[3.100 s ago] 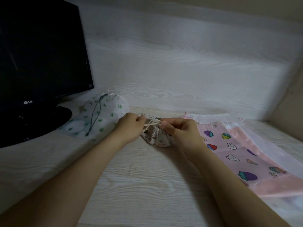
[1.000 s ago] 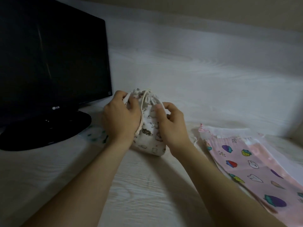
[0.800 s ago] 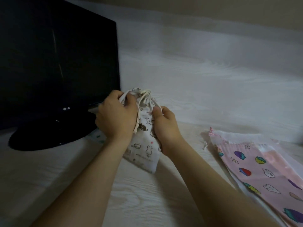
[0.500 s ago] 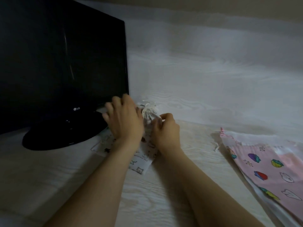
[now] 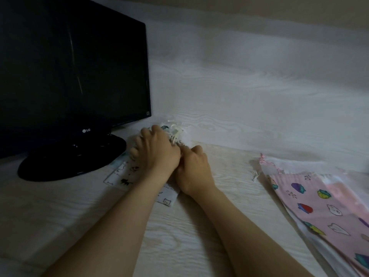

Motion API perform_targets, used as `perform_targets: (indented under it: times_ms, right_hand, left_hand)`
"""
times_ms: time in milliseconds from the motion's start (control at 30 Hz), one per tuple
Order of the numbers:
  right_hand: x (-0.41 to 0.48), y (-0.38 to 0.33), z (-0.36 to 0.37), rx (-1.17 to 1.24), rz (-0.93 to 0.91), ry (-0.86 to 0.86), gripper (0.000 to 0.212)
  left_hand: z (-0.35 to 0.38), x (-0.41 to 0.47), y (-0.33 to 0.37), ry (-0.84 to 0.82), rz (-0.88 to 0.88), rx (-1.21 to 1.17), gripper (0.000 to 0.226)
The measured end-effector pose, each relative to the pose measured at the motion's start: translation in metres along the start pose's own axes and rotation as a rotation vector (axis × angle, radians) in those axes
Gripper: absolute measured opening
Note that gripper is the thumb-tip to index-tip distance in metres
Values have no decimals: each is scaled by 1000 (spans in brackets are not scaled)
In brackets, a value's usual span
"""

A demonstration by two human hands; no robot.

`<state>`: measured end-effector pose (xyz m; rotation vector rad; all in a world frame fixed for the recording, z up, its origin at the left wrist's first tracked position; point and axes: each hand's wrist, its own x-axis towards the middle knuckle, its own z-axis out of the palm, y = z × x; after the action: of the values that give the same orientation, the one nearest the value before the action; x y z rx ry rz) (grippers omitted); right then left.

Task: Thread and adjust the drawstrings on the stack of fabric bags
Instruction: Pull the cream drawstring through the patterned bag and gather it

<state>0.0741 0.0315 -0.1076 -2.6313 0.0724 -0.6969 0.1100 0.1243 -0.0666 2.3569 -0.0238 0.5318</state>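
I am watching the left grip (image 5: 157,154) lying flat, its fingers spread and pressing down on the small white animal-print bag (image 5: 166,198). The right grip (image 5: 192,168) is sitting against it at 3 o'clock, fingers curled and tips hidden, so I cannot tell whether they are pinching anything. The bag is lying on the pale wood-grain surface (image 5: 179,236), with its gathered mouth and pale drawstring (image 5: 175,134) poking out at 12 o'clock of the left grip. A green-print bag (image 5: 119,159) is peeking out from beneath at 9 o'clock. The black monitor (image 5: 69,66) is standing at 10 o'clock. The pink printed bags (image 5: 319,206) are lying well apart at 4 o'clock.
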Motion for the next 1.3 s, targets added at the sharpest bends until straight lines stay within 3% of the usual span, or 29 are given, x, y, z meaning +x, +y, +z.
perform_targets:
  times_ms: [100, 200, 300, 400, 567, 667, 767, 867, 967, 1100, 1300]
  right_hand:
    - [2, 0, -25, 133, 82, 116, 36]
    - [-4, 12, -54, 119, 97, 147, 28]
    - [-17, 37, -78, 47, 148, 154, 21]
    - [-31, 65, -99, -91, 258, 55, 20]
    - [-57, 95, -117, -518, 380, 21, 41]
    - [-69, 105, -119, -633, 552, 59, 49]
    - [-74, 114, -119, -567, 635, 18, 37]
    - [-75, 117, -125, -532, 610, 7, 25]
    - [-74, 115, -131, -556, 608, 26, 26]
    - [-72, 105, -132, -656, 533, 168, 20]
    - [-67, 105, -124, -508, 499, 205, 11]
  left_hand:
    - [4, -5, 0, 178, 291, -255, 20]
    - [13, -14, 9, 143, 502, -394, 22]
    - [23, -31, 20, -133, 587, -427, 22]
    - [34, -51, 29, -463, 665, -279, 13]
    - [55, -73, 39, -699, 781, -141, 27]
    - [63, -77, 39, -714, 844, -111, 23]
    - [63, -75, 35, -704, 861, -153, 20]
    - [62, -73, 31, -715, 854, -205, 19]
    - [61, -72, 31, -718, 849, -234, 19]
    - [60, -71, 32, -676, 802, -281, 23]
    - [61, -70, 32, -647, 793, -284, 12]
